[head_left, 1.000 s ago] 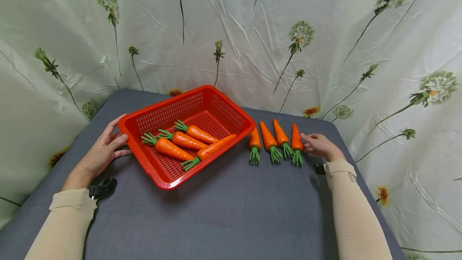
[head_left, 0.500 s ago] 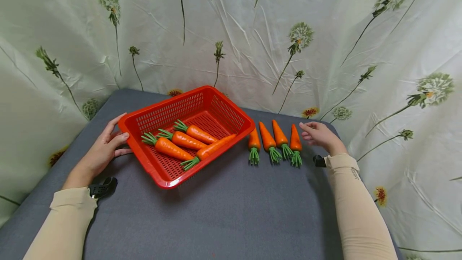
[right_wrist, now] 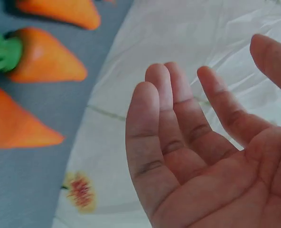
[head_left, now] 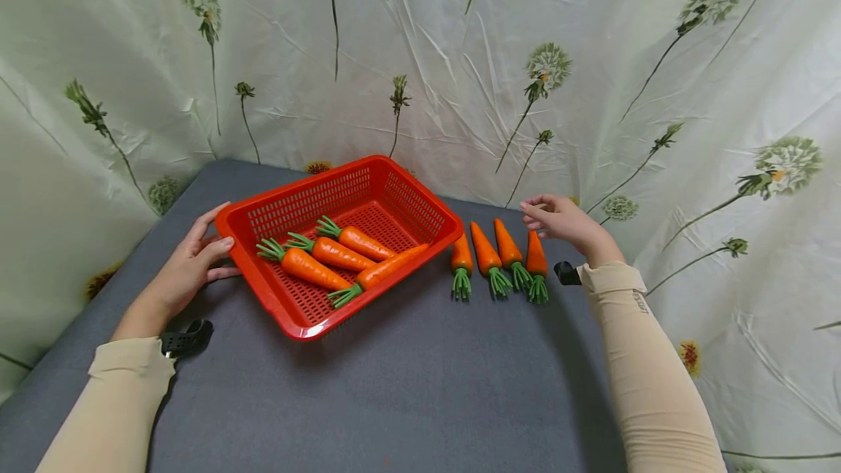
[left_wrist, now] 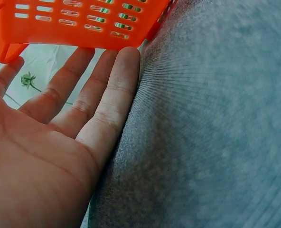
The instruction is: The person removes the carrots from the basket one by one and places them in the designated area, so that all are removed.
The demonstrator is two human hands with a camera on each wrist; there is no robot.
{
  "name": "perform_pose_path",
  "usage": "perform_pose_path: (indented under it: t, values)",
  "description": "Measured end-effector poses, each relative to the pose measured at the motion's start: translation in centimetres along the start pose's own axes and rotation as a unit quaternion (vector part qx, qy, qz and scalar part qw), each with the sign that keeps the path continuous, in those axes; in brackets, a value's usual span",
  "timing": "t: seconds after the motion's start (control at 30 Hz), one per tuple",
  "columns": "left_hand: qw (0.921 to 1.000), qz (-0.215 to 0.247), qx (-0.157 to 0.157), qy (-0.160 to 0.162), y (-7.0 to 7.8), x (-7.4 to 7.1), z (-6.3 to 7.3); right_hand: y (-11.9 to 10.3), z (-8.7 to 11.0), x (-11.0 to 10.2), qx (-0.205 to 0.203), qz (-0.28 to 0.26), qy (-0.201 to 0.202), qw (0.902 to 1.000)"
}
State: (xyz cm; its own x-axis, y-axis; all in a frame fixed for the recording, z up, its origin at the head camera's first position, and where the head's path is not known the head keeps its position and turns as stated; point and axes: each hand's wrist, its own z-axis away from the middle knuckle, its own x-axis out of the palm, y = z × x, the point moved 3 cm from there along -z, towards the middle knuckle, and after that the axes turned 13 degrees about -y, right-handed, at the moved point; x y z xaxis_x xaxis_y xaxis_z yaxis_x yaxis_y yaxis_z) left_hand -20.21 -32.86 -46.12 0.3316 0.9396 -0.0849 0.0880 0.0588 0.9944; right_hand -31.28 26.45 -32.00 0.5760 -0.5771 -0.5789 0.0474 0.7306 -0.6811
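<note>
A red plastic basket [head_left: 282, 312] with slotted walls sits at an angle on the table, several orange carrots [head_left: 309, 268] with green stalk ends inside it. My left hand [head_left: 187, 268] is at the basket's left end; in the left wrist view its fairly straight fingers [left_wrist: 124, 76] touch the basket wall from outside. To the right of the basket, several more carrots [head_left: 486, 247] lie in a row, stalks toward me. Above the tip of the rightmost carrot [head_left: 536, 258] hovers my right hand [head_left: 561, 221], holding nothing, its fingers [right_wrist: 143, 123] loosely bent in the right wrist view.
The table [head_left: 407, 400] has a grey cloth surface. A pale curtain [head_left: 453, 79] printed with dandelions hangs right behind its far edge and along both sides. The basket's right corner stands close to the leftmost carrot [head_left: 462, 258] of the row.
My right hand has left the side of the rightmost carrot, rising and moving left and away from me over its tip. The left hand and the basket have stayed put.
</note>
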Motion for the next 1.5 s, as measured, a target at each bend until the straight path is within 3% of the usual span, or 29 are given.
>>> perform_pose_path:
  t: [0.23, 0.43, 0.8, 1.17, 1.5]
  values:
    - [1.0000, -0.005, -0.002, 0.002, 0.0, -0.1, 0.0, -4.0, -0.8, 1.1, -0.032, 0.039, -0.027, 0.9984]
    - [0.9998, 0.017, 0.007, -0.008, 0.0, 0.0, 0.0, -6.9, -2.0, 2.5, -0.045, 0.080, -0.057, 0.9941]
    - [0.9999, 0.015, -0.002, -0.008, 0.0, 0.0, 0.0, -11.0, -4.8, 5.3, -0.072, 0.115, -0.119, 0.9836]
    - [1.0000, 0.004, -0.006, -0.002, 0.0, 0.0, -0.1, -14.4, -7.0, 8.3, -0.101, 0.179, -0.173, 0.9633]
    - [0.9999, 0.016, 0.000, -0.003, -0.1, 0.0, -0.1, -15.6, -9.3, 11.4, -0.061, 0.210, -0.265, 0.9391]
